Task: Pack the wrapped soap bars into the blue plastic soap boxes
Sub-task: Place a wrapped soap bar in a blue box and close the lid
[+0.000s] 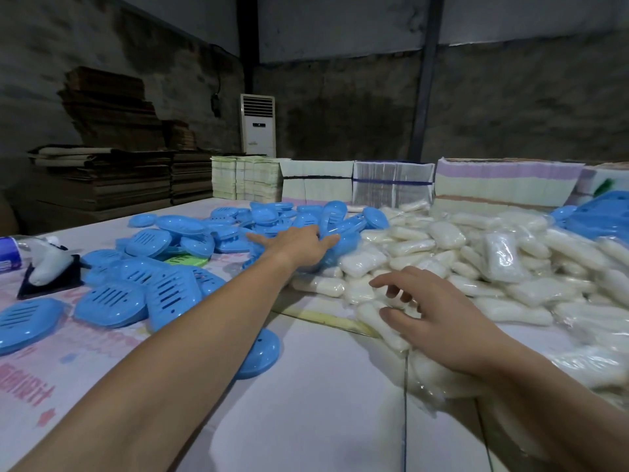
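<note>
Two bare forearms nearest the lens, reaching out over the pale bench (316, 403). Left hand (299, 245) stretched far forward into the heap of blue plastic soap boxes (272, 219), fingers spread and fairly straight, fingertips resting on a blue box at the heap's right edge; whether anything is actually gripped, cannot tell. Right hand (439, 315) closer in, palm down, fingers loosely curled and apart, hovering just over the near edge of the wrapped soap bars (476, 253), with the lower fingers seemingly touching one wrapped bar (381, 323) but not closed round it.

Wrapped soap bars piled in a broad white mound across the right half of the bench, touching the blue heap where the two meet. More blue box halves, slotted faces up, scattered nearer on the left (112, 301), one lying alone beside the left forearm (262, 352). One green piece (185, 259) among the blue. Spray bottle (44, 257) on a dark cloth at far left. Yellowish strip (326, 320) flat on the bench between the two arms.

Behind the heaps, bundled stacks of flat printed cartons (391, 185) along the far edge of the bench. Beyond, flattened cardboard stacks (109, 165) and a white standing air conditioner (257, 124) against the dark wall.
</note>
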Demonstrator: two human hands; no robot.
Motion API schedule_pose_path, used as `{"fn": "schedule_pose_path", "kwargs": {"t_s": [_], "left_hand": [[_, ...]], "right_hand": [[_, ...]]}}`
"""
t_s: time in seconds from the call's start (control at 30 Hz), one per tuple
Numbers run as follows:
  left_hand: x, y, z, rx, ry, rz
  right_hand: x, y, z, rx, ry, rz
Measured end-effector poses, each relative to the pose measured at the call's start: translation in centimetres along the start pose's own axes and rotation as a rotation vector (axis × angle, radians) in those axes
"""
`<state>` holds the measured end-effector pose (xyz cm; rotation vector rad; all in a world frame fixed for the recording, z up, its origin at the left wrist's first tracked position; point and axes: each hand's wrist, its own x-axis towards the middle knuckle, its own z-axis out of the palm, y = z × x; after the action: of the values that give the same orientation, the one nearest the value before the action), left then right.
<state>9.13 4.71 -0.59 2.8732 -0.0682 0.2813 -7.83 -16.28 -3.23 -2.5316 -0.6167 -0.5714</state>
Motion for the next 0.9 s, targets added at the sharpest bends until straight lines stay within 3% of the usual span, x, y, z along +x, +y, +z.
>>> {"fn": "schedule_pose_path", "kwargs": {"t_s": [0.17,0.3,0.43,0.57,0.77,0.9], "left_hand": [[0.2,0.8,0.8,0.007,0.013,0.036],[0.3,0.8,0.5,-0.278,-0.055,-0.003],[-0.5,1.9,-0.6,-0.530,0.041,-0.033],[-2.0,4.8,-2.4,-0.859,0.123,0.043],[-7.8,9.3,-2.9,-1.263,-0.205,0.127],[-11.0,8.8,-1.2,-1.484,-0.365,0.071]], "right_hand": [[-0.2,-0.2,-0.1,0.006,0.012,0.011],[-0.3,-0.3,-0.3,0.023,0.001,0.041],[-0.2,-0.4,-0.4,0.070,0.029,0.075],[-0.2,-0.4,-0.7,0.125,0.100,0.129],[-0.4,0.6,-1.9,0.211,0.366,0.312],[-0.8,2.1,-2.6,0.136,0.373,0.433]]}}
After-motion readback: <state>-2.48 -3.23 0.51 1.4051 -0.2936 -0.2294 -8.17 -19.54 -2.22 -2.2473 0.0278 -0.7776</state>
